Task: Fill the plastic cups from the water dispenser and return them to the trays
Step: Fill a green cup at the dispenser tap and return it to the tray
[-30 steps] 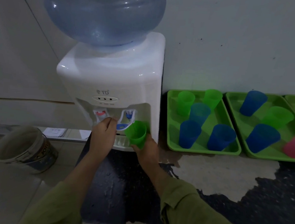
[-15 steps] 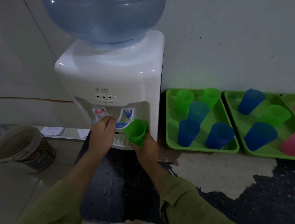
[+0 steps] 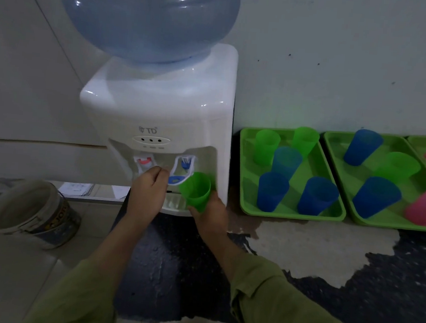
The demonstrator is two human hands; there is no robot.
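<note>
A white water dispenser [image 3: 159,110] with a blue bottle [image 3: 147,14] on top stands on the floor. My right hand [image 3: 211,212] grips a green cup [image 3: 196,190] from below and holds it tilted just under the blue tap [image 3: 184,164]. My left hand [image 3: 149,189] is between the red tap [image 3: 143,161] and the blue one, its curled fingers against the blue tap's lever. To the right lie green trays: the near tray [image 3: 292,214] has several green and blue cups, and the second tray [image 3: 336,156] has blue, green and pink cups.
A worn bucket [image 3: 32,212] lies tilted on the tiles at the left. A third green tray [image 3: 419,143] with a pink cup is cut off at the right edge. The wall is right behind the trays, and the floor before them is dark and patchy.
Both hands and the green cup stay at the blue tap; only the view shifts slightly.
</note>
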